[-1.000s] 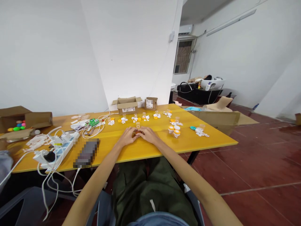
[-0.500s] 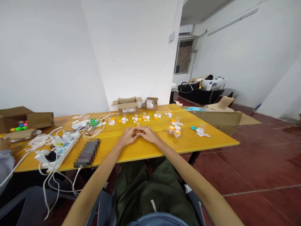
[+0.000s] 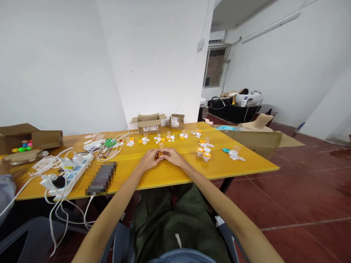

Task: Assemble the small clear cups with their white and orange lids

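Observation:
My left hand [image 3: 149, 159] and my right hand [image 3: 173, 157] meet above the middle of the yellow table, fingertips closed together on a small orange plastic part [image 3: 161, 155]. The fingers hide most of it, so its full shape does not show. Just beyond the fingertips stands a clear plastic cup [image 3: 161, 145]. To the right of my right hand is a cluster of small clear containers with orange and white tops [image 3: 203, 153]. Farther right lie white plastic pieces [image 3: 236, 156] beside a teal ring [image 3: 225, 150].
Several piles of small white and orange parts [image 3: 144, 140] line the back, before two cardboard boxes [image 3: 148, 124]. At left are a power strip [image 3: 78, 171] with tangled cables, a phone-like dark device [image 3: 101, 178] and an open carton [image 3: 46, 138] with coloured balls.
Both hands stay together in the same place, with only a slight shift of the fingers around the orange plastic part. The other things on the table have not moved.

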Demonstrator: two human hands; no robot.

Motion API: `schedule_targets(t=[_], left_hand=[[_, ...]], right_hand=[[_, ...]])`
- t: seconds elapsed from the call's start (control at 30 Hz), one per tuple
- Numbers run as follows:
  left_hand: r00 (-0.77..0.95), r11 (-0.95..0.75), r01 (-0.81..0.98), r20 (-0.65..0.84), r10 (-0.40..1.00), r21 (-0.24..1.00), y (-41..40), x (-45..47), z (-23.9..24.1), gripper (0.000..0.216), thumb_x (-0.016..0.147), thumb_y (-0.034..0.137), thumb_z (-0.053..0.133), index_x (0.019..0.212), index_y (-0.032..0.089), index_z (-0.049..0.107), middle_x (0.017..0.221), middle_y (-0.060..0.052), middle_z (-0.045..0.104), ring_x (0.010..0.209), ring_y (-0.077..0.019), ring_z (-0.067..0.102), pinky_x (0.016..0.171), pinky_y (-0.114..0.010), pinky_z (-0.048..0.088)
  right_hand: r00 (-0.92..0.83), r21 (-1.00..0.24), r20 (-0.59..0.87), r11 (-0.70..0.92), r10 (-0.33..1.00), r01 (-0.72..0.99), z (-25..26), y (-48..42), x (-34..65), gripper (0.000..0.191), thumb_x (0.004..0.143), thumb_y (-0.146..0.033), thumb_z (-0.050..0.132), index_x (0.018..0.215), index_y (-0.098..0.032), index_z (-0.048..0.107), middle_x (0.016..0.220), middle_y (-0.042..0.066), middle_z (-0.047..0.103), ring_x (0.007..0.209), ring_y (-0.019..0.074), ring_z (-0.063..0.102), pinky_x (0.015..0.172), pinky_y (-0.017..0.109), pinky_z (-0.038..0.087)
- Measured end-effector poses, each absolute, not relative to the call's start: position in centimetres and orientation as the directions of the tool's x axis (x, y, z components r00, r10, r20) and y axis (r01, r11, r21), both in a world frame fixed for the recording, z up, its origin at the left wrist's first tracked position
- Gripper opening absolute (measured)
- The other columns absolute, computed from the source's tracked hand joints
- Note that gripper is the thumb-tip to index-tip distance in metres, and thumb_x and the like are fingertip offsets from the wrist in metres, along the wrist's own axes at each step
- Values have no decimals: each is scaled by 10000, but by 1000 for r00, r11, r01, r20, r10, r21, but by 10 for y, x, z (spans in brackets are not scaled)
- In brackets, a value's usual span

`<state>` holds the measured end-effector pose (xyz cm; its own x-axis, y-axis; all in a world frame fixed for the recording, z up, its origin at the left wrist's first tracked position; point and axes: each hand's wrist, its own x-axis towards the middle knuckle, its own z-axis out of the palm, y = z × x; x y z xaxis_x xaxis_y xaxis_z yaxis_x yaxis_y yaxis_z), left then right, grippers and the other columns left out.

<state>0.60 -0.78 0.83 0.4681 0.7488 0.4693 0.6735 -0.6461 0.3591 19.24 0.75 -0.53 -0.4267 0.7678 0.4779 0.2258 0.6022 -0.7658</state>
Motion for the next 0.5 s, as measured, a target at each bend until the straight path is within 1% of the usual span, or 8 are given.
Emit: schedule_targets(t=[0.13,0.23,0.37,0.5], left_hand=[[473,-652,641,460,752,406,-11,6,11,282,882,376,616,1135,255,647,959,-33,739,880,-219,691,838,-348,550],[459,-644,604,456,763,469,-11,5,11,288,886,363,613,1150,252,637,931,-23,739,842,-207,696,804,-334,556],[397,-620,501,476,785,604,-8,6,10,307,863,363,657,1136,225,635,946,-32,741,813,-186,702,788,-320,568],[342,-557,359,451,825,749,-4,7,9,296,802,339,724,1055,203,652,986,-39,743,787,-167,715,764,-301,580]], right_hand=[[-415,-785,472,585,778,203,-7,9,192,127,791,-248,721,907,-218,763,972,44,764,931,234,713,900,388,560],[-397,-807,465,563,791,176,-9,11,192,141,790,-263,727,919,-216,760,985,48,768,953,239,717,925,398,560],[-366,-851,447,514,816,108,-12,13,193,190,774,-290,738,946,-210,746,1023,52,764,959,237,723,908,390,575],[-341,-871,443,489,829,57,-13,15,195,240,741,-323,764,959,-225,743,1057,46,754,988,231,717,914,378,576]])
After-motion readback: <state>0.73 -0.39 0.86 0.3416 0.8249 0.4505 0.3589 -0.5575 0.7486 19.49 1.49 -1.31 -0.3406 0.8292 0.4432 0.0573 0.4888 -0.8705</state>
